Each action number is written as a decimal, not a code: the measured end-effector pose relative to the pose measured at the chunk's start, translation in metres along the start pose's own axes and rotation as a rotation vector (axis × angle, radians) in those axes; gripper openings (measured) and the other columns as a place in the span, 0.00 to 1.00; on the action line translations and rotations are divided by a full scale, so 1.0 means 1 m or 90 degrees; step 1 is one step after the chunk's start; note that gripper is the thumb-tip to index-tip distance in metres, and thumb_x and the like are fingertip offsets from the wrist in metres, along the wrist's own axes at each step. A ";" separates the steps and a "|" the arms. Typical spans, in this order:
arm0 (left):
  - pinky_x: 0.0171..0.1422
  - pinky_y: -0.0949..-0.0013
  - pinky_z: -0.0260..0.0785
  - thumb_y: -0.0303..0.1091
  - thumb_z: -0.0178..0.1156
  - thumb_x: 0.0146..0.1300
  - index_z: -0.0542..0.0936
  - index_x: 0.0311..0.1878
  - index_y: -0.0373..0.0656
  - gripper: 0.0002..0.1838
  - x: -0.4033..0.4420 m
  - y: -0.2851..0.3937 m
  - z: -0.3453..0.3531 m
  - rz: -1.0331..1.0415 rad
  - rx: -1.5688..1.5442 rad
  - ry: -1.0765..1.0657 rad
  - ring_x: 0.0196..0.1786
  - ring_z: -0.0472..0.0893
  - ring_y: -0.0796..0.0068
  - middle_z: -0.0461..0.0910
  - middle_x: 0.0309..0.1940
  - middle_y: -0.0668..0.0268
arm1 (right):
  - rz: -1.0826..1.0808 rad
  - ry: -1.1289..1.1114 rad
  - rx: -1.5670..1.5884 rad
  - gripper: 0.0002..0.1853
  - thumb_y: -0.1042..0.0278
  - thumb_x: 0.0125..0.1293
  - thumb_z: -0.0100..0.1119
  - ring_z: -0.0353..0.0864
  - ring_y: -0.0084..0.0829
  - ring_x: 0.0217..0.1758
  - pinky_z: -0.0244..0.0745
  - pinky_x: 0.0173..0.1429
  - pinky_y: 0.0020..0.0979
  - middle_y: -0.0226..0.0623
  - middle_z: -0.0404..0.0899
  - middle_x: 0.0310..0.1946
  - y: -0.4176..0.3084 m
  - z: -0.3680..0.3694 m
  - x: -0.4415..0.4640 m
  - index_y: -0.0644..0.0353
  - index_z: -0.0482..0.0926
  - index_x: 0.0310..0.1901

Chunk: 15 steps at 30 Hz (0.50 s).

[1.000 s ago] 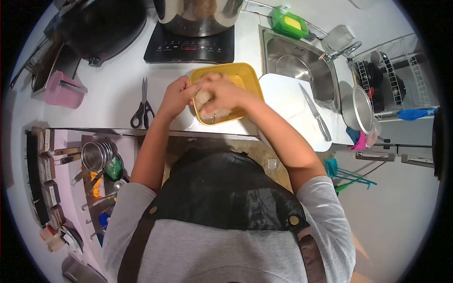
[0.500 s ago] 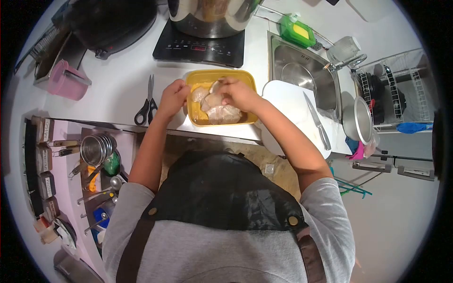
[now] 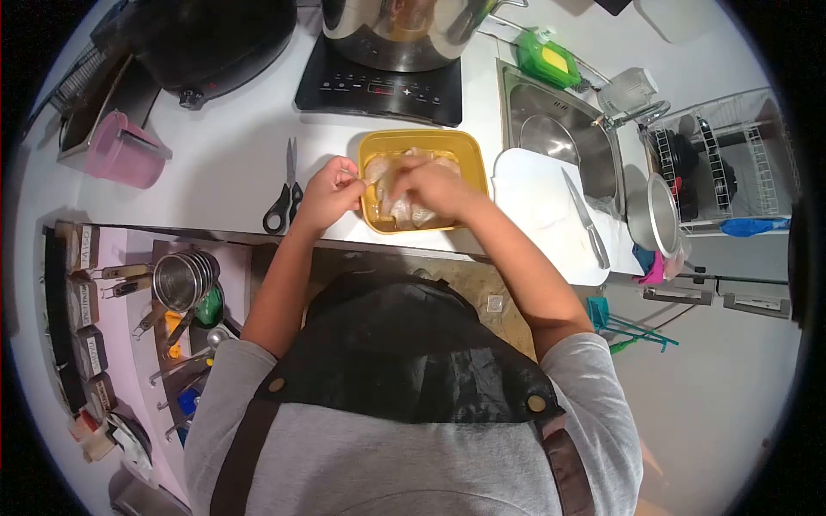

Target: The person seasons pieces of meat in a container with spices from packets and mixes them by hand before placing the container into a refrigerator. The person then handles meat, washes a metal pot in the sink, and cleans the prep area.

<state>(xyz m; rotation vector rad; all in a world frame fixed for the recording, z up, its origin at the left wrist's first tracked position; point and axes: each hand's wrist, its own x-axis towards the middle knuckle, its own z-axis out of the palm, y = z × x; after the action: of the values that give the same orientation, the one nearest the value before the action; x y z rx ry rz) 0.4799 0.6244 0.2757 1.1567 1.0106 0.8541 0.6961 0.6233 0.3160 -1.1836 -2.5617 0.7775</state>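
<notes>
Hands at a yellow tub (image 3: 479, 172): the left hand (image 3: 331, 196) meets the tub's left rim with thumb and fingers bent together, though whether it grips the rim cannot be told; the right hand (image 3: 437, 187), blurred, reaches over the tub with its fingers half curled down among the pale pieces (image 3: 401, 209), and whether it holds one cannot be told. These pieces, apparently raw meat, lie wet and loosely grouped within the tub, which rests on the white counter (image 3: 206, 163) near its front edge. Compared with one second earlier, pale pieces now seem to show in the tub's far right part, where bare yellow floor shows then; this suggests that they are being turned or spread by hand, with the handling still in progress. Just left of the tub lie black-handled scissors (image 3: 292, 168), apart from the left hand. Beyond the tub stands a black cooktop (image 3: 344, 101) bearing a steel pot (image 3: 391, 39). To the tub's right lie a white cutting board (image 3: 535, 211) and, on it, a knife (image 3: 587, 222); farther to the right and beyond is the sink (image 3: 572, 107).
</notes>
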 end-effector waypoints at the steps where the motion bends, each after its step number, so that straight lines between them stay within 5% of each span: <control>1: 0.30 0.78 0.68 0.29 0.58 0.57 0.69 0.40 0.39 0.11 -0.005 0.008 -0.003 -0.026 0.011 -0.006 0.27 0.74 0.83 0.76 0.26 0.67 | 0.021 0.039 -0.012 0.13 0.84 0.44 0.61 0.75 0.40 0.47 0.72 0.48 0.31 0.40 0.76 0.39 0.004 -0.008 -0.003 0.57 0.82 0.33; 4: 0.30 0.79 0.68 0.30 0.59 0.58 0.70 0.40 0.40 0.10 -0.018 0.014 -0.012 -0.042 0.012 0.026 0.27 0.74 0.84 0.75 0.27 0.68 | 0.105 0.161 0.120 0.11 0.84 0.43 0.62 0.78 0.37 0.37 0.74 0.42 0.30 0.39 0.78 0.32 -0.003 -0.054 -0.021 0.61 0.81 0.31; 5: 0.30 0.80 0.67 0.31 0.58 0.59 0.70 0.39 0.41 0.09 -0.023 0.016 -0.016 -0.052 0.008 0.041 0.27 0.73 0.85 0.75 0.27 0.70 | 0.107 0.206 -0.009 0.10 0.85 0.44 0.61 0.78 0.34 0.33 0.74 0.37 0.29 0.37 0.78 0.28 -0.020 -0.077 -0.025 0.63 0.80 0.30; 10: 0.28 0.80 0.67 0.31 0.57 0.59 0.72 0.37 0.42 0.06 -0.074 0.011 -0.031 -0.008 -0.055 0.130 0.25 0.72 0.85 0.74 0.26 0.71 | 0.127 0.635 0.052 0.02 0.80 0.53 0.59 0.76 0.20 0.27 0.71 0.32 0.20 0.34 0.77 0.26 -0.066 -0.097 -0.032 0.64 0.79 0.29; 12: 0.28 0.79 0.67 0.31 0.58 0.59 0.73 0.37 0.42 0.06 -0.113 -0.005 -0.034 0.053 -0.090 0.106 0.25 0.72 0.85 0.74 0.26 0.72 | 0.142 0.624 0.118 0.06 0.76 0.53 0.62 0.78 0.22 0.34 0.71 0.40 0.22 0.35 0.79 0.30 -0.049 -0.050 -0.023 0.64 0.79 0.34; 14: 0.26 0.81 0.65 0.30 0.57 0.60 0.74 0.37 0.44 0.04 -0.158 -0.034 -0.025 0.049 -0.114 0.171 0.24 0.71 0.86 0.73 0.25 0.74 | 0.213 0.139 -0.217 0.12 0.70 0.51 0.63 0.79 0.32 0.38 0.72 0.45 0.29 0.42 0.80 0.33 -0.025 -0.021 -0.035 0.65 0.79 0.37; 15: 0.26 0.80 0.65 0.30 0.57 0.60 0.74 0.38 0.43 0.05 -0.186 -0.048 -0.019 0.039 -0.097 0.207 0.24 0.71 0.86 0.73 0.24 0.73 | 0.267 0.285 -0.155 0.15 0.66 0.50 0.63 0.79 0.40 0.42 0.70 0.49 0.34 0.46 0.80 0.35 -0.020 -0.011 -0.039 0.64 0.80 0.39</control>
<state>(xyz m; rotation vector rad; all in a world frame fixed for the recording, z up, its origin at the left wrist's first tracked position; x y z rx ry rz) 0.4019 0.4486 0.2618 0.9409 1.1552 1.1738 0.7128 0.5869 0.3374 -1.7724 -2.1038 0.2230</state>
